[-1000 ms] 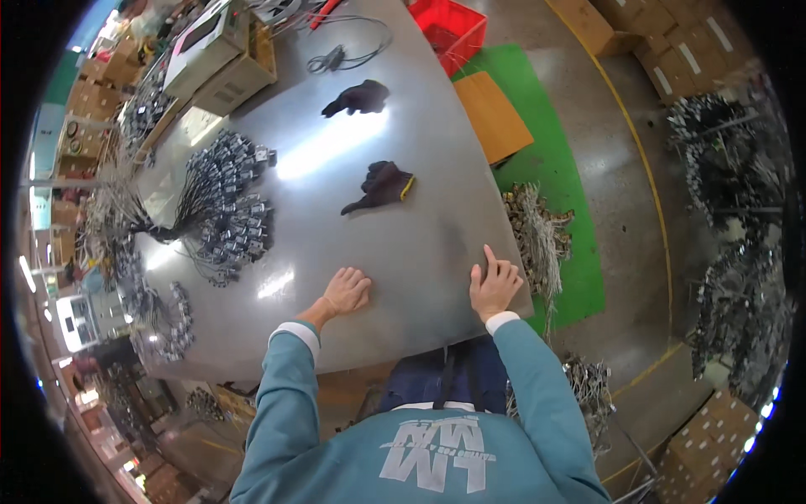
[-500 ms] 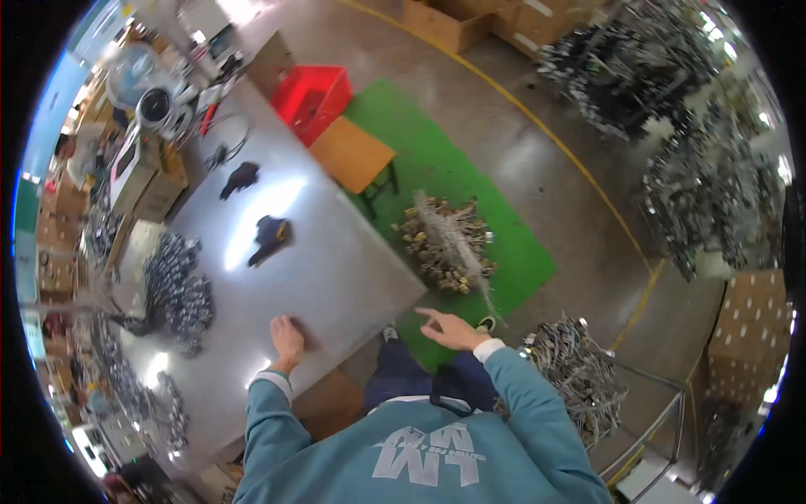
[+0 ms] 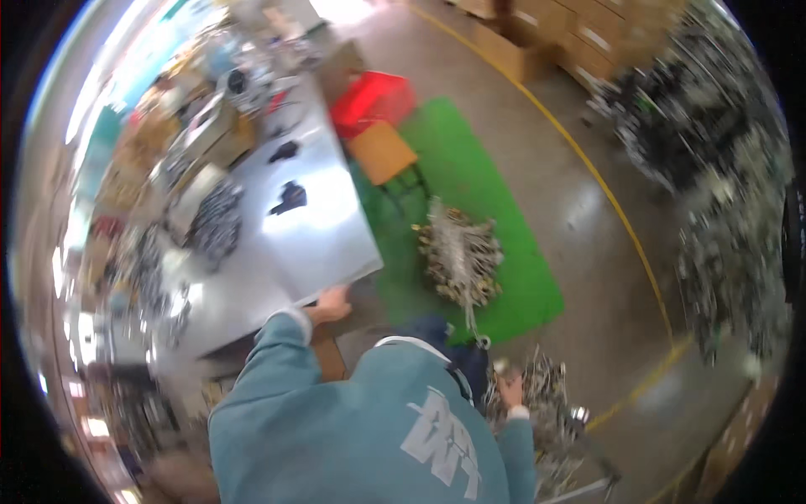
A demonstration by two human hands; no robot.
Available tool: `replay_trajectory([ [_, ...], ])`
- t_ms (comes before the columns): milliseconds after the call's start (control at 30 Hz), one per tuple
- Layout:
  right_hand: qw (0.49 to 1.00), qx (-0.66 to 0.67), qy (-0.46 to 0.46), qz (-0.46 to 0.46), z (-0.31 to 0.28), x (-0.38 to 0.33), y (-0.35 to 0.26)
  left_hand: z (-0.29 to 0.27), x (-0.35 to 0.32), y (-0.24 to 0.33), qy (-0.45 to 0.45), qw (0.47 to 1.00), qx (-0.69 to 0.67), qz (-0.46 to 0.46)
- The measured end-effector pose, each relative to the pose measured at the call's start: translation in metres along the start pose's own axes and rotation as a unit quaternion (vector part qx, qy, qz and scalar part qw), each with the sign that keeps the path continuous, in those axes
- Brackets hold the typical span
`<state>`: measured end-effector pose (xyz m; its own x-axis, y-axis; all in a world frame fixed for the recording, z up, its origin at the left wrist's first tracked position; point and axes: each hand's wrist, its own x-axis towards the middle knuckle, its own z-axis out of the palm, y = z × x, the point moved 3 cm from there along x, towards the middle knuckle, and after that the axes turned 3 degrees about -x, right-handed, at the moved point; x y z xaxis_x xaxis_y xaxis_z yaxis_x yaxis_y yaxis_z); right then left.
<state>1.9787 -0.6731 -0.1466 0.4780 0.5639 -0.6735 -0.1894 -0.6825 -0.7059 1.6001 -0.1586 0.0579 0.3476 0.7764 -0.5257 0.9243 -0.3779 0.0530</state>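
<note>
My left hand (image 3: 332, 304) is at the near edge of the metal-topped table (image 3: 332, 244), its fingers too blurred to make out. Low on the right, my right hand (image 3: 510, 391) reaches down to a heap of thin metal parts (image 3: 546, 386). Its fingertips are lost among the heap, so I cannot tell whether they hold a piece. A tied bundle of metal parts with brassy ends (image 3: 462, 256) lies on the green mat (image 3: 529, 286) ahead of me. Two dark cloth items, seemingly gloves (image 3: 290, 198), rest on the table.
A wooden stool (image 3: 382, 153) stands beside the table, near a red bin (image 3: 378, 99). More metal parts (image 3: 217, 220) are piled on the table's left side. Large dark heaps of metal parts (image 3: 688, 118) and cardboard boxes (image 3: 579, 34) line the far right. A yellow line (image 3: 588, 164) crosses the floor.
My body and view have turned and leaned toward the right. My right hand has gone from pointing in mid-air down to the heap. My left hand has moved from the tabletop to its edge.
</note>
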Motion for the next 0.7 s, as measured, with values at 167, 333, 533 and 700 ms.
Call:
replay_trajectory([
  [167, 0.995, 0.022, 0.083, -0.048, -0.035, -0.048, 0.009, 0.027, 0.016, 0.092, -0.167, 0.98, 0.057, 0.096],
  [333, 0.999, 0.009, 0.011, 0.049, -0.075, -0.073, 0.013, 0.045, 0.051, 0.179, -0.171, 0.955, 0.077, 0.229],
  [533, 0.996, 0.053, 0.025, 0.07, -0.09, -0.084, 0.024, 0.035, 0.07, 0.279, -0.21, 0.917, 0.066, 0.332],
  [700, 0.989, 0.111, 0.0, 0.093, -0.155, -0.005, -0.022, 0.02, 0.089, 0.303, -0.207, 0.932, 0.035, 0.297],
])
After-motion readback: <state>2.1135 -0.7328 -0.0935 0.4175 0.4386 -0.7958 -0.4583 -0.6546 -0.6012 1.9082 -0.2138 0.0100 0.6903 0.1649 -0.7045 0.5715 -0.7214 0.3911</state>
